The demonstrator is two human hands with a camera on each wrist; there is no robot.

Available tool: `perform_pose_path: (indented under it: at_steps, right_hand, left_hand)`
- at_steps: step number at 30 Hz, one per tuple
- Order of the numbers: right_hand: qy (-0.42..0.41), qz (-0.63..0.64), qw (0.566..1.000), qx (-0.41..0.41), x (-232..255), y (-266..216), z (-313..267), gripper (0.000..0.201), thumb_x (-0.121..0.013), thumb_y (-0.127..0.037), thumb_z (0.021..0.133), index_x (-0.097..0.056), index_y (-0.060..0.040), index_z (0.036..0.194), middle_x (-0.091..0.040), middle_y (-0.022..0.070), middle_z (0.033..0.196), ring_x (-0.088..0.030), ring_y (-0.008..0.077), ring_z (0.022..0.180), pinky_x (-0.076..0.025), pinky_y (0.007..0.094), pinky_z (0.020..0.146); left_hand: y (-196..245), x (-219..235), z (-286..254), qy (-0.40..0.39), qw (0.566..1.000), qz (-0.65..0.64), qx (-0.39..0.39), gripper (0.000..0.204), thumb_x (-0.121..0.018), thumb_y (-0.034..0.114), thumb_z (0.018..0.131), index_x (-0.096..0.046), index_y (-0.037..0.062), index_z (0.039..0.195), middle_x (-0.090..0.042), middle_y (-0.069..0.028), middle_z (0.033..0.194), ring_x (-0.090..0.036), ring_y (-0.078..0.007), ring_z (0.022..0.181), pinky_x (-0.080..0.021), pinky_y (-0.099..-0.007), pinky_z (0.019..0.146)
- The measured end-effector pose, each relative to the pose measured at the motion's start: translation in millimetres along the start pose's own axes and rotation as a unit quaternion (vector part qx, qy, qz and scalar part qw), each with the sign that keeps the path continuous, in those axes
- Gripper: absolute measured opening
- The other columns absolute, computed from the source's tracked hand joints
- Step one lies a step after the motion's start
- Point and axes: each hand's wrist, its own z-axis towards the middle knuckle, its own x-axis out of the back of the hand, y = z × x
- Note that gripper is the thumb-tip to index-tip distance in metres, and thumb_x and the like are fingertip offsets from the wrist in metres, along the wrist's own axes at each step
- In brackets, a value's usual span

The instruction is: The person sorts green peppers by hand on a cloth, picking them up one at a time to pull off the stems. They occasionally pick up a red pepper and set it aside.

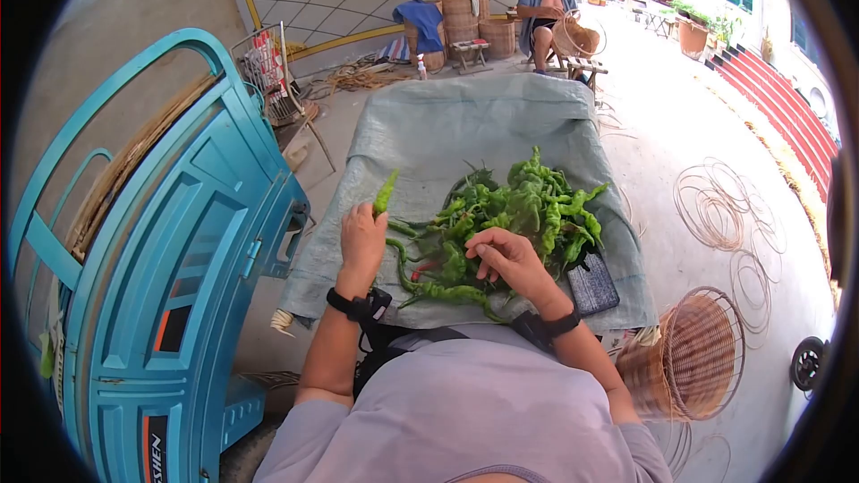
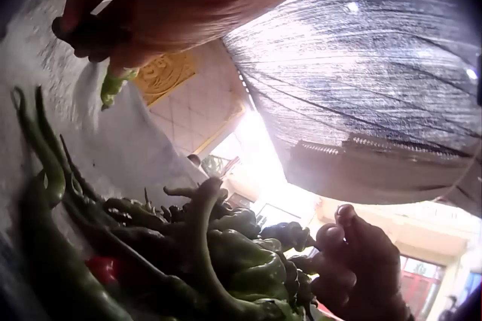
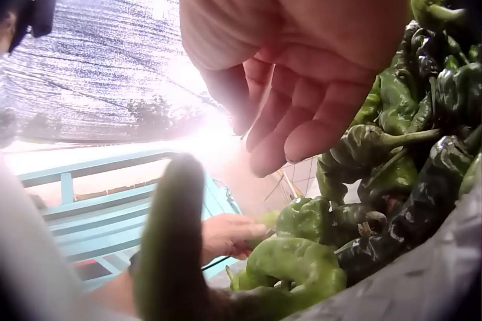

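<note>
One green pepper (image 1: 386, 192) was pinched by its end in the left hand (image 1: 363, 240) around eleven o'clock, probably just to keep it clear of the pepper pile (image 1: 528, 201) heaped near one o'clock, where the right hand (image 1: 514, 261) was held loosely bent, seemingly empty.

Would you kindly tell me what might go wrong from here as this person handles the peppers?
The loose peppers lie near the front edge of the sheet, so a careless sleeve or wrist might knock one off.

The pile of peppers is heaped and tangled; if the right hand pulls one out, others could slide.

The red pepper sits among green ones, partly covered, and might be overlooked.
</note>
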Motion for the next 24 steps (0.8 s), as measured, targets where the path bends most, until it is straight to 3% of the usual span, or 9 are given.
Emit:
perform_pose_path:
  at_steps: [4, 7, 10, 13, 16, 18, 21, 22, 24]
  right_hand:
    - [0.055, 0.006, 0.998, 0.024, -11.5, -16.4, 0.3, 0.032, -0.058, -0.015, 0.097, -0.054, -0.0032, 0.126, -0.063, 0.0034, 0.091, -0.060, 0.0076, 0.065, -0.048, 0.0211, 0.053]
    - [0.071, 0.040, 0.997, 0.011, -12.5, -23.4, 0.5, 0.035, -0.059, -0.017, 0.097, -0.051, -0.0006, 0.127, -0.061, 0.0041, 0.086, -0.059, 0.0083, 0.061, -0.047, 0.0217, 0.052]
    - [0.081, 0.115, 0.990, 0.000, -1.5, -14.7, -0.3, 0.028, -0.060, -0.019, 0.098, -0.054, -0.0009, 0.119, -0.060, 0.0035, 0.082, -0.058, 0.0096, 0.059, -0.047, 0.0221, 0.052]
    - [0.096, 0.152, 0.984, -0.007, 11.3, -7.2, 0.2, 0.020, -0.058, -0.022, 0.099, -0.057, -0.0041, 0.109, -0.059, 0.0024, 0.079, -0.057, 0.0112, 0.059, -0.047, 0.0228, 0.053]
    - [0.107, 0.182, 0.977, 0.011, 14.0, -3.3, 0.8, 0.016, -0.058, -0.022, 0.099, -0.057, -0.0060, 0.100, -0.060, 0.0019, 0.079, -0.056, 0.0103, 0.057, -0.046, 0.0230, 0.052]
    - [0.139, 0.193, 0.971, 0.035, 12.5, -8.2, 1.1, 0.016, -0.060, -0.021, 0.098, -0.056, -0.0067, 0.094, -0.062, 0.0022, 0.080, -0.057, 0.0094, 0.056, -0.046, 0.0226, 0.051]
    - [0.202, 0.176, 0.960, 0.079, 14.6, -12.6, 4.4, 0.015, -0.060, -0.021, 0.098, -0.057, -0.0068, 0.099, -0.062, 0.0023, 0.084, -0.057, 0.0096, 0.056, -0.046, 0.0227, 0.051]
    - [0.196, 0.167, 0.964, 0.068, 17.3, -11.6, 6.1, 0.021, -0.060, -0.018, 0.097, -0.057, -0.0050, 0.114, -0.064, 0.0046, 0.096, -0.060, 0.0098, 0.062, -0.048, 0.0229, 0.053]
    - [0.163, 0.114, 0.979, 0.047, 5.0, -29.1, 5.9, 0.030, -0.058, -0.016, 0.097, -0.055, -0.0036, 0.125, -0.063, 0.0075, 0.103, -0.061, 0.0102, 0.066, -0.050, 0.0232, 0.056]
  left_hand:
    - [45.0, 15.7, -11.0, 0.013, 0.976, -0.168, -0.136, 0.023, -0.072, 0.014, 0.084, -0.060, -0.0002, 0.098, -0.062, -0.0173, 0.106, -0.057, -0.0370, 0.102, -0.047, -0.0438, 0.088]
    - [74.7, 12.6, -25.5, -0.066, 0.950, -0.189, -0.238, 0.024, -0.073, 0.012, 0.082, -0.060, 0.0005, 0.099, -0.061, -0.0153, 0.111, -0.058, -0.0357, 0.103, -0.047, -0.0428, 0.088]
    - [91.4, 7.0, -39.8, -0.121, 0.945, -0.208, -0.223, 0.025, -0.073, 0.012, 0.081, -0.061, 0.0004, 0.099, -0.062, -0.0143, 0.114, -0.058, -0.0350, 0.104, -0.047, -0.0432, 0.089]
    - [88.8, -3.0, -43.9, -0.098, 0.930, -0.234, -0.267, 0.026, -0.073, 0.012, 0.082, -0.062, 0.0011, 0.103, -0.062, -0.0134, 0.116, -0.060, -0.0318, 0.102, -0.049, -0.0394, 0.085]
    - [91.4, 7.1, -43.2, -0.154, 0.917, -0.298, -0.217, 0.027, -0.072, 0.015, 0.085, -0.062, 0.0019, 0.106, -0.061, -0.0126, 0.113, -0.059, -0.0310, 0.103, -0.049, -0.0376, 0.087]
    - [90.2, 13.9, -41.6, -0.149, 0.921, -0.321, -0.165, 0.023, -0.069, 0.016, 0.090, -0.064, 0.0029, 0.108, -0.061, -0.0093, 0.115, -0.060, -0.0217, 0.099, -0.050, -0.0322, 0.078]
    - [86.0, 16.5, -39.8, -0.073, 0.928, -0.342, -0.127, 0.017, -0.062, 0.015, 0.096, -0.066, 0.0043, 0.108, -0.060, -0.0063, 0.117, -0.059, -0.0148, 0.092, -0.050, -0.0289, 0.075]
    - [85.0, 17.3, -39.2, -0.039, 0.931, -0.341, -0.126, 0.016, -0.062, 0.014, 0.095, -0.066, 0.0046, 0.108, -0.060, -0.0064, 0.117, -0.058, -0.0155, 0.090, -0.049, -0.0288, 0.075]
    - [82.5, 17.7, -38.6, -0.010, 0.934, -0.336, -0.123, 0.015, -0.058, 0.007, 0.096, -0.064, 0.0054, 0.109, -0.056, -0.0064, 0.120, -0.056, -0.0152, 0.087, -0.048, -0.0276, 0.074]
